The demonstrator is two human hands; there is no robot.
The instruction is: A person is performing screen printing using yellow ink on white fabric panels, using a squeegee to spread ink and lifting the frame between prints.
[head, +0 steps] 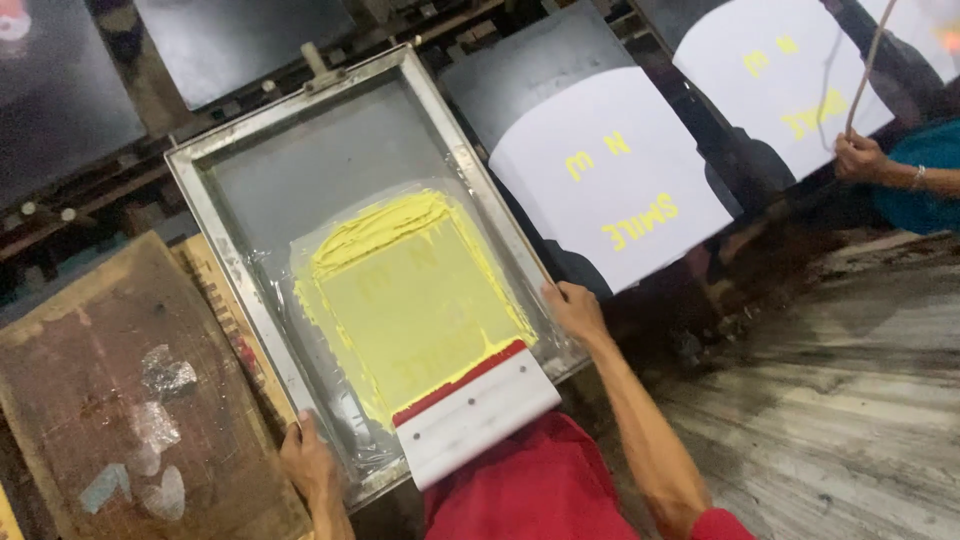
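Squeegee [475, 412]: white handle, red blade. It lies across the near edge of the screen frame, tilted, blade edge on the yellow ink. Neither of your hands is on it.
Left hand [308, 462]: you grip the near-left corner of the screen frame [205, 195], fingers curled over the metal rim. Closed on the rim.
Right hand [573, 310]: you hold the right rail of the frame near its near-right corner, fingers wrapped over the edge. Closed on the rail.
Frame: grey metal rectangle, set at an angle, mesh inside. It sits between your two hands, near edge just above your red shirt [540, 485].
Ink [415, 300]: yellow patch spread over the near half of the mesh, thicker ridges at its top and left edges. Faint lettering shows through; can't tell more.
Left of the frame: worn wooden board [120, 400] with silvery and pale smears, just beside the frame's left rail.
Beyond the frame: white sheet [610, 175] with yellow print on a dark platen, just right of the frame's far-right rail.
Further right: second white sheet [770, 70], also printed yellow.
Far right: another person's hand [858, 157], closed on a thin cord [868, 65] that runs upward, well apart from your hands.
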